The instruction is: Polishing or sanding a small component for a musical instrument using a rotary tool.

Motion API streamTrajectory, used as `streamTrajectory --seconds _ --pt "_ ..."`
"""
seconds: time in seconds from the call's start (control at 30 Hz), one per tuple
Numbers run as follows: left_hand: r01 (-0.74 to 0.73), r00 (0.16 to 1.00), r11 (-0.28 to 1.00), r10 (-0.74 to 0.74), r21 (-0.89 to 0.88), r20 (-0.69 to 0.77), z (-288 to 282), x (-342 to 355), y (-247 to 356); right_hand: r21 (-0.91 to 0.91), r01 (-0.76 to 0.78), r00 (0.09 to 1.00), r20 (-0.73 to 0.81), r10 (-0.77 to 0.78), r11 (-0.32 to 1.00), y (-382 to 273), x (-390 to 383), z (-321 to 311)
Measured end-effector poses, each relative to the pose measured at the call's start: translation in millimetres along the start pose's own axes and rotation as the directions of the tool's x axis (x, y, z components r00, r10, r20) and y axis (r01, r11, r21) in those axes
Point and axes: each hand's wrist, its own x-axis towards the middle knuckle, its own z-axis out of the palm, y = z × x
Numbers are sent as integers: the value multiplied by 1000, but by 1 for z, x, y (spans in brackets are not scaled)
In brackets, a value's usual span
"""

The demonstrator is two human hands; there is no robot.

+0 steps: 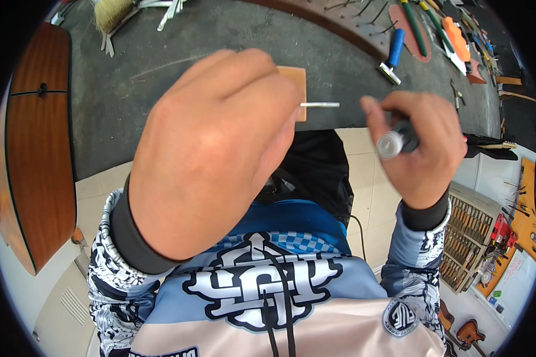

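My left hand (211,131) is closed in a pinch, its back toward me. A thin silver metal rod (320,105) sticks out to the right from its fingertips, and the rest of the rod is hidden by the hand. Just behind those fingers, on the dark bench, a small tan block (296,77) shows in part. My right hand (426,143) is wrapped round a black tool with a round silver end (390,144), which points toward me. The tool's far end is hidden, so its kind does not show. A short gap separates the rod's tip from the right thumb.
On the dark bench top (143,89) lie a brush (110,15) and a blue-handled tool (394,53). Green-handled tools (415,30) lie at the far right, near a curved brown rack (333,27). A brown wooden guitar body (40,137) stands at the left.
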Motion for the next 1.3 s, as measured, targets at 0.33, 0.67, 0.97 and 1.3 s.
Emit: streamTrajectory --seconds 0.33,0.67,0.97,1.3 --pt "109 974 994 -113 30 199 11 9 -3 -174 9 998 55 1 985 10 -2 23" --pt "40 981 999 -44 24 188 2 6 -4 -184 0 992 123 23 983 -4 6 32" --pt "31 980 1000 -29 -3 195 8 1 -11 -190 73 990 132 -48 979 -2 4 36" --pt "40 987 999 -36 -20 158 9 -2 -12 -174 112 986 144 -88 978 -7 8 40"
